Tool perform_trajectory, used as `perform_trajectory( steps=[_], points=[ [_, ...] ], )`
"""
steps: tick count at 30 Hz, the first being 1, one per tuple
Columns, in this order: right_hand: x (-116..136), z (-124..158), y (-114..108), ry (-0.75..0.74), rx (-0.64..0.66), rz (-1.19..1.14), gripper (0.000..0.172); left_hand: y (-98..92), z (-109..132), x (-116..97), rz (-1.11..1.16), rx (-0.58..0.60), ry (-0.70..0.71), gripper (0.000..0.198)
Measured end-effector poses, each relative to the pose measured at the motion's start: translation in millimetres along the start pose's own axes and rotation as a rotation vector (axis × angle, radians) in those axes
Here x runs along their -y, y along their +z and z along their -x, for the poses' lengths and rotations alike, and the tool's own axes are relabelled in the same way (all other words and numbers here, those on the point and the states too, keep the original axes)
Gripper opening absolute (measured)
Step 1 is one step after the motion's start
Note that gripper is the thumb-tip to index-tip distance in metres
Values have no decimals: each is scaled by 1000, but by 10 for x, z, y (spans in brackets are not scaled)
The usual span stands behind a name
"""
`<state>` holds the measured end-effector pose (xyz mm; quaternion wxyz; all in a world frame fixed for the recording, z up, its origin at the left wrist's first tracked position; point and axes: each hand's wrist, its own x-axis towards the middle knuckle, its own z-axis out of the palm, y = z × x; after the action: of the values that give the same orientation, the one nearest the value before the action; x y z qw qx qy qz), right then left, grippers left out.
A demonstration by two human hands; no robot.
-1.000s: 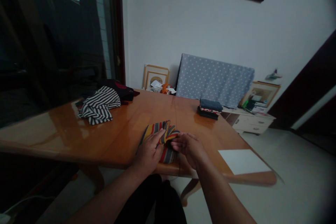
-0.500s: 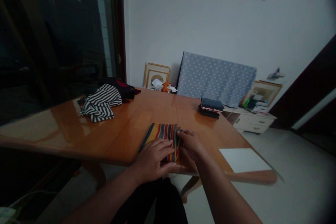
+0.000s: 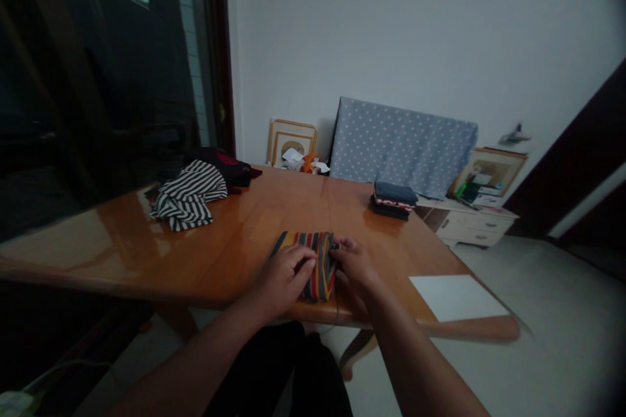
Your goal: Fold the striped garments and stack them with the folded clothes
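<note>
A folded striped garment point(image 3: 320, 273) in yellow, red, grey and dark bands lies near the table's front edge; what kind of garment it is cannot be made out. Over its left part rests my left hand point(image 3: 288, 277), fingers curled and the thumb close to the index finger on the cloth. My right hand point(image 3: 356, 264) pinches the garment's right edge, where the layers look slightly raised. Part of the garment is hidden beneath my left hand.
On the wooden table point(image 3: 274, 208), a black-and-white striped cloth point(image 3: 188, 195) and dark clothes point(image 3: 227, 166) are heaped at left. A folded clothes stack point(image 3: 392, 201) sits at the back right. A white sheet point(image 3: 457, 298) lies near the right front corner.
My left hand has gone from lying flat with outstretched fingers to curled fingers, a little further left. The garment's right part is now more rumpled and rounded. My right hand keeps its pinch.
</note>
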<state>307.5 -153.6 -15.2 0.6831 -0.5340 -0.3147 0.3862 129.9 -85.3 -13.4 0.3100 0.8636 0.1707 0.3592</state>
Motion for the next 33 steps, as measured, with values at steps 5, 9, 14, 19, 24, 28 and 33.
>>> perform_trajectory(
  steps=[5,9,14,19,24,28,33],
  points=[
    [9,31,-8,-13,58,-97,33,-121,-488,216,-19,50,-42,51],
    [22,25,-5,-31,119,-136,35,-158,-839,374,225,330,-110,64],
    [-51,1,-90,4,105,-138,33,-238,-1001,438,271,500,-102,38],
    [-114,-7,-138,72,25,-143,34,-386,-942,318,440,510,-200,14],
    [-119,-35,-96,94,7,-168,39,-466,-887,140,579,600,-292,15],
    [-183,-66,-127,48,-15,-152,44,-387,-917,151,527,655,-272,17],
    [-210,-37,-188,-13,-60,-117,46,-237,-971,272,476,585,-174,23]
  ],
)
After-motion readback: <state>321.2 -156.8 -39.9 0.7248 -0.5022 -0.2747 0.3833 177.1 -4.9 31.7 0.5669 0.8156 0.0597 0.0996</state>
